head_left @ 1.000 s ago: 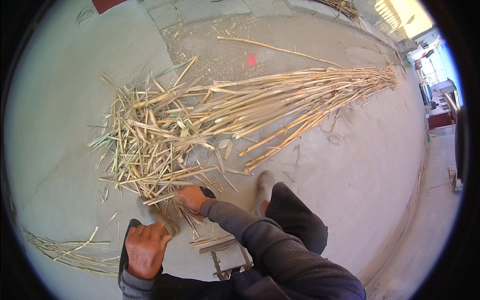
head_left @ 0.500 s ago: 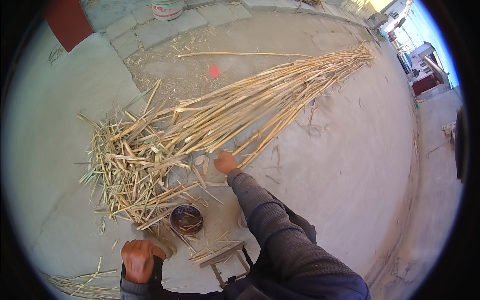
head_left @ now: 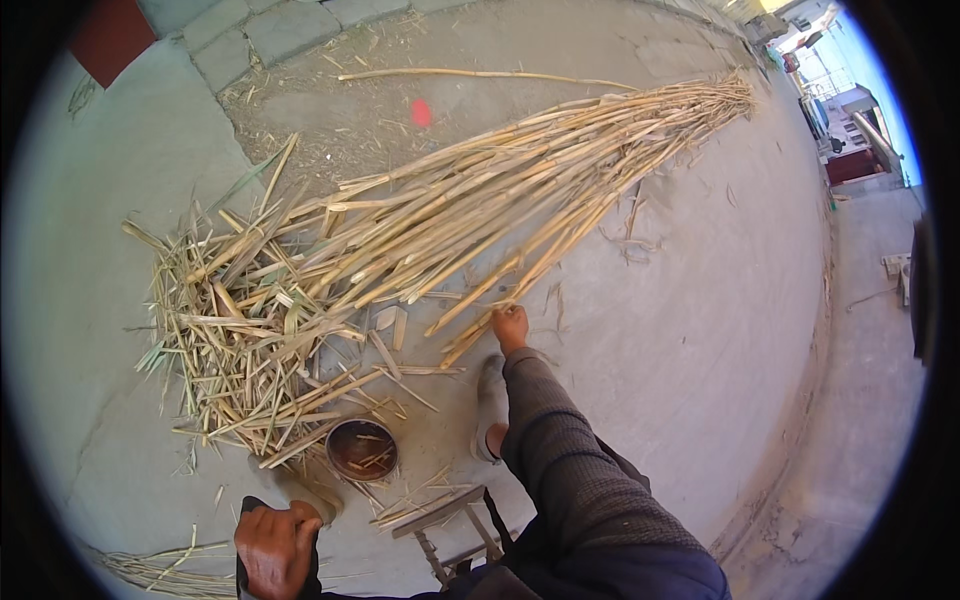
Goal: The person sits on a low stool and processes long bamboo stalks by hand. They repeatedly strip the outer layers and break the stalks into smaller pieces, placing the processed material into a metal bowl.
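on grey ground (head_left: pixel 690 350): stalks (head_left: pixel 560 165), long, straw-yellow, jointed

Dry, woody stalks (head_left: pixel 560 165) over smooth, matt concrete floor (head_left: pixel 710 360).
The stalks look hard and faintly glossy along their length at upper centre; the heap of split pieces (head_left: pixel 230 360) at centre left is rough, fibrous and papery. A dark brown bowl (head_left: pixel 341 438) at lower centre has a smooth inner wall, its material unclear; the grey sleeve (head_left: pixel 565 425) is ribbed, matt knit cloth; the paving slabs (head_left: pixel 290 32) at upper left look like dull, gritty stone.
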`<state>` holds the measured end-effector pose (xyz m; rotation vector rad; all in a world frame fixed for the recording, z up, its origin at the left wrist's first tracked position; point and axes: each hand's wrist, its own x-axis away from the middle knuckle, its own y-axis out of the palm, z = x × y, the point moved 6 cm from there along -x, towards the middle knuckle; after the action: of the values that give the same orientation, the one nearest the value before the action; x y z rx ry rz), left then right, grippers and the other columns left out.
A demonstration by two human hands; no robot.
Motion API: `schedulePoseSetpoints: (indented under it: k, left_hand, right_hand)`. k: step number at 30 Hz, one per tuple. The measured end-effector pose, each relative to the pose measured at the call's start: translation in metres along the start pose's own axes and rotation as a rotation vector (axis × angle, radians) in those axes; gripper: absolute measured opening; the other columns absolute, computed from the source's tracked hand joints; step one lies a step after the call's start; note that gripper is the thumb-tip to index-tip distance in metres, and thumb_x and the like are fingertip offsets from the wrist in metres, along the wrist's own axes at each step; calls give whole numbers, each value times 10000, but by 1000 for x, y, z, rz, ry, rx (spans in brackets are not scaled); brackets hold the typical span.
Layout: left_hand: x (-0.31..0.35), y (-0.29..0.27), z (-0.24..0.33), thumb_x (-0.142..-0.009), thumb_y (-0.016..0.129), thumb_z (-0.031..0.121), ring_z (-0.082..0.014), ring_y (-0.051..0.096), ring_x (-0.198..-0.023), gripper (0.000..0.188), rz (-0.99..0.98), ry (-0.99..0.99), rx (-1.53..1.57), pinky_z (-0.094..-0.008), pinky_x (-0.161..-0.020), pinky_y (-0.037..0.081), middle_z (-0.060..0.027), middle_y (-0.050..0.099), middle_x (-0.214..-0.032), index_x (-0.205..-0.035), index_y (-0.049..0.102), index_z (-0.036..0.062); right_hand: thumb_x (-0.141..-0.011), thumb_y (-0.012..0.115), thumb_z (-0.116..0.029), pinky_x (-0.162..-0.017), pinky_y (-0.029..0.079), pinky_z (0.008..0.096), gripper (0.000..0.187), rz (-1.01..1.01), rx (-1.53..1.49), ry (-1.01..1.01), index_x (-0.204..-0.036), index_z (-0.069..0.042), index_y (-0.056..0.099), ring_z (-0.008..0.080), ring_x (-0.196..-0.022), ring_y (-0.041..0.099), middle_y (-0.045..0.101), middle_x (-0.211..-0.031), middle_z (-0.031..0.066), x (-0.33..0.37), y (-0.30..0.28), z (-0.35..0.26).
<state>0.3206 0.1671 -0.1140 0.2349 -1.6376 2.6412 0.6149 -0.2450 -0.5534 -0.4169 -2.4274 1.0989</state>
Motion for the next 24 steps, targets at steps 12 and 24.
schedulePoseSetpoints:
  k: [12,24]
  left_hand:
    - [3,2,2,-766,841,185,-361,641,-816,297,-150,18,21,-471,-743,470,-152,692,-877,-955,683,18]
    - [29,1,-3,-823,785,279,-402,625,-811,319,-76,65,22,-493,-744,454,-183,659,-840,-962,657,22]
  right_hand:
    - [-942,670,-173,-688,535,338,127,-437,-800,242,-1031,-85,650,170,-750,612,620,-861,16,-37,26,-9]
    - [-1006,728,-329,-844,539,406,216,-630,-1401,382,-1014,-126,654,201,-859,632,663,-922,14,12,-89,-160]
